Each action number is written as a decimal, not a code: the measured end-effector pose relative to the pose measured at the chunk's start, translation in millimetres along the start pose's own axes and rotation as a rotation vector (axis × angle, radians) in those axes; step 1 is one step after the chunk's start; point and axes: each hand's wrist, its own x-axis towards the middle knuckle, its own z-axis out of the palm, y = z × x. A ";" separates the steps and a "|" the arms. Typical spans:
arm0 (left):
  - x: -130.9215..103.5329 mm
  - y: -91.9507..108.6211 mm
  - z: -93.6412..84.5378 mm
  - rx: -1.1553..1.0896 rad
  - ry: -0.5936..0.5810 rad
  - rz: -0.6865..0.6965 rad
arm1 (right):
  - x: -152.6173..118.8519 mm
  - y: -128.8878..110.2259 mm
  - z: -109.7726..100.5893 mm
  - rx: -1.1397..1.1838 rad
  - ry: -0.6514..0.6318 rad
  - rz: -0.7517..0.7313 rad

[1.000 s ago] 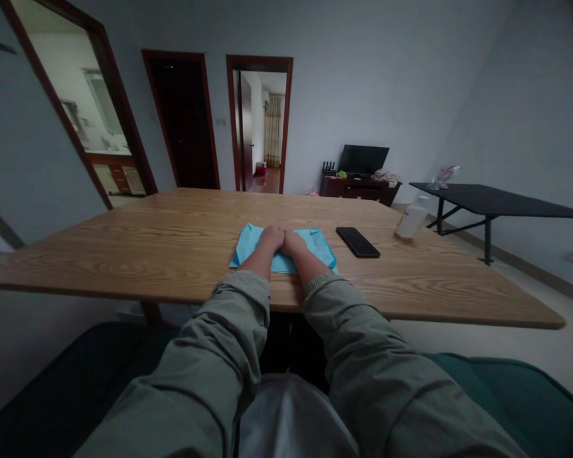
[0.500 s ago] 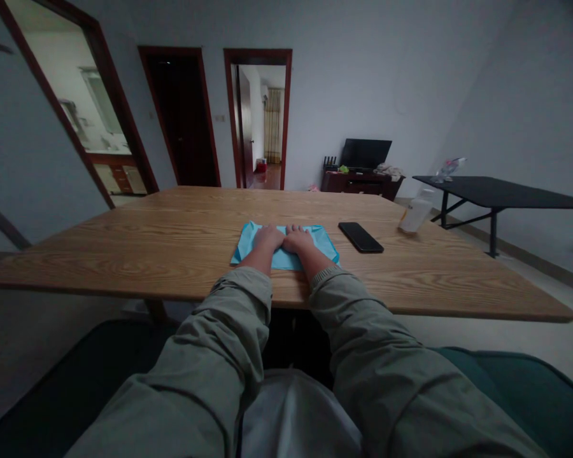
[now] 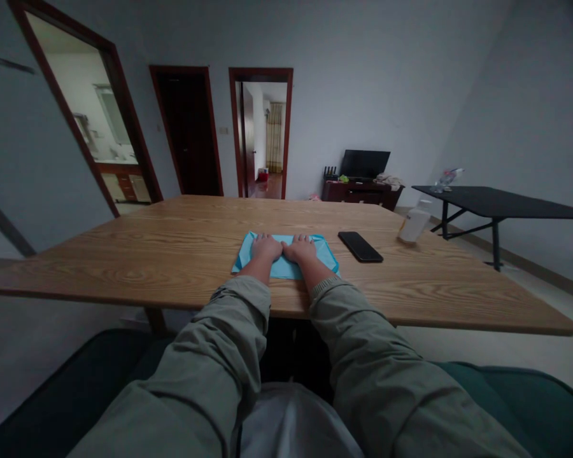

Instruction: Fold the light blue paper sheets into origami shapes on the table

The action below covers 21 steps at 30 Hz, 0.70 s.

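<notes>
On the wooden table [image 3: 186,254] in front of me lies a flat, light-blue folded sheet [image 3: 286,270], creased along its edges; whether it is paper, plastic or cloth I cannot tell. My left hand [image 3: 266,247] rests palm down on its left half, fingers stretched forward. My right hand [image 3: 300,248] lies palm down just right of the middle, fingers out as well. The two thumbs come close together or touch at the centre. Part of the sheet is hidden under both hands.
A black phone [image 3: 360,246] lies right of the sheet. Farther right stands a translucent plastic bottle [image 3: 415,222]. Beyond the table are a black table [image 3: 501,200] with a clear bottle-like object on it, and a TV cabinet [image 3: 358,193]. Green seats flank me.
The whole scene sits slightly lower in view as my head tilts up. Both hands stay on the blue sheet, their fingers now flatter and a little more apart.
</notes>
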 end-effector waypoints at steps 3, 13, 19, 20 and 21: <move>1.0 -1.2 1.8 0.041 0.074 -0.097 | 0.0 0.8 0.7 0.003 0.025 0.025; 7.6 -10.8 7.7 0.110 0.117 -0.150 | 3.9 10.6 1.2 -0.012 0.046 0.020; 14.0 -30.6 8.4 0.119 0.114 -0.117 | 8.0 26.4 -3.6 -0.006 0.047 -0.123; 14.4 -31.4 8.4 0.119 0.113 -0.122 | 7.6 27.1 -4.1 -0.007 0.050 -0.125; 14.6 -31.6 8.5 0.120 0.113 -0.128 | 6.7 27.2 -4.5 -0.007 0.056 -0.121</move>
